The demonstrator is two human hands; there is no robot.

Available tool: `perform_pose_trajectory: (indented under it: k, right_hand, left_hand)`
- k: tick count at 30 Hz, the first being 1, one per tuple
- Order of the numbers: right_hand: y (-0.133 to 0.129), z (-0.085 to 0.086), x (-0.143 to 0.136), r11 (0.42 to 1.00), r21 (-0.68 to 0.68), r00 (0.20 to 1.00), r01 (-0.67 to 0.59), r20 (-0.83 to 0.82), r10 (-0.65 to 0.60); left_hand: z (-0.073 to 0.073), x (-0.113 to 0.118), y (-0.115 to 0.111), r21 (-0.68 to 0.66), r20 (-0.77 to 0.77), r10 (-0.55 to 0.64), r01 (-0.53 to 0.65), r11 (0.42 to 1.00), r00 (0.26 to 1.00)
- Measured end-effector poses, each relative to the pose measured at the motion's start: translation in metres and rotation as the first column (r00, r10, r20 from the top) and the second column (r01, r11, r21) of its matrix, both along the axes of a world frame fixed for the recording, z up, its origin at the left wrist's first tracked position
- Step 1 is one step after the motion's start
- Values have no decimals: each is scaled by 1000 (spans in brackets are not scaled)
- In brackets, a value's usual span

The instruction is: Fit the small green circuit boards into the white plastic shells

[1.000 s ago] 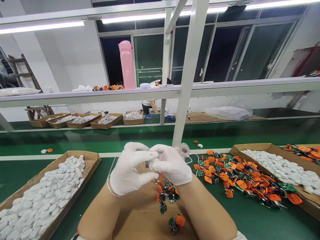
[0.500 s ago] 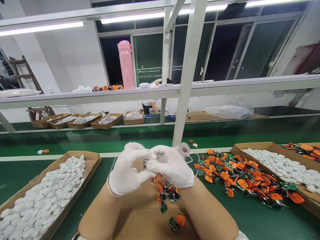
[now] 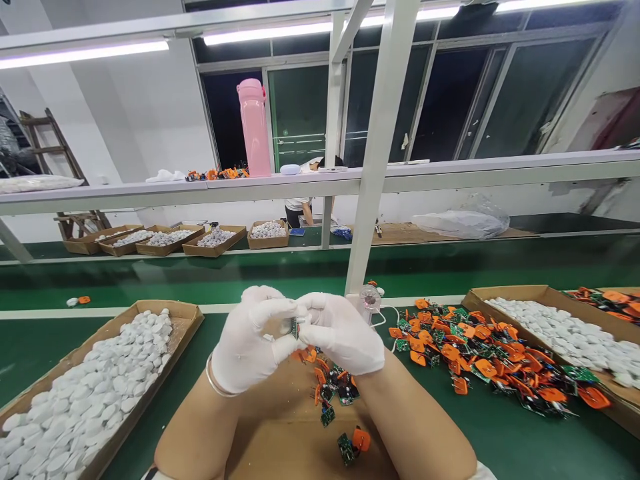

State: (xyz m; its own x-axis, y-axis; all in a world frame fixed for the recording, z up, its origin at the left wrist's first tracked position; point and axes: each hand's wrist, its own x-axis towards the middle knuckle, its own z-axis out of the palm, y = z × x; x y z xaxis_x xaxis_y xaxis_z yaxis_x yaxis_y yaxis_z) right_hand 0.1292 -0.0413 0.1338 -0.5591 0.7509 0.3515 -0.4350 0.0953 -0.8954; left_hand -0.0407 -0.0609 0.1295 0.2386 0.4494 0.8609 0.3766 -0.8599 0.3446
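Note:
My left hand and my right hand, both in white gloves, meet in front of me with fingers pinched together. Between the fingertips is a small circuit board, its green edge showing and the rest covered by the gloves. Under the hands, several circuit boards with orange pieces lie on a brown cardboard sheet. Closer to me on the same sheet rests another board with an orange piece.
At left stands a cardboard tray of white round caps. To the right are a heap of boards with orange pieces and another tray of white caps. A white post rises ahead, beside a small clear fan-like device.
Both hands have shifted slightly left, and more of the held board's green side shows. On the green belt ahead, the small white and orange pieces have moved left.

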Motion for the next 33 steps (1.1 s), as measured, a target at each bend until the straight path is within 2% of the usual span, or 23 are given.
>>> perform_pose_trajectory:
  k: [6,11,15,17,18,20,22,24,28,33]
  right_hand:
    - [1,0,2,996,15,994,-93,-54,93]
    - [-1,-3,1,995,4,994,97,-53,-97]
    - [-4,1,0,998,-65,994,20,-108,-27]
    - [-3,4,0,995,-90,995,36,-88,-44]
    - [-3,5,1,993,-97,995,62,-70,-69]
    - [0,7,2,992,-93,996,83,-21,-85]
    - [3,6,4,995,-74,997,65,40,-62]
    - [7,5,5,998,-48,995,37,95,-32]
    - [12,3,6,1000,13,984,-13,176,11]
    - [11,11,6,970,229,935,77,321,-150]
  left_hand:
    - [-2,-2,2,15,58,-141,141,990,988]
    - [-7,3,8,16,90,-160,159,987,983]
    - [-15,14,17,111,242,-206,184,977,948]
    - [-15,15,20,133,260,-181,151,980,948]
    - [-13,13,20,120,216,-153,130,984,964]
    - [-7,6,20,60,27,-72,71,996,997]
    - [0,-2,19,-3,-186,-3,3,1000,983]
    - [4,-8,18,-32,-318,32,-45,998,948]
    - [4,-11,19,-39,-380,54,-75,996,923]
    - [1,-5,22,69,-305,172,-159,985,937]
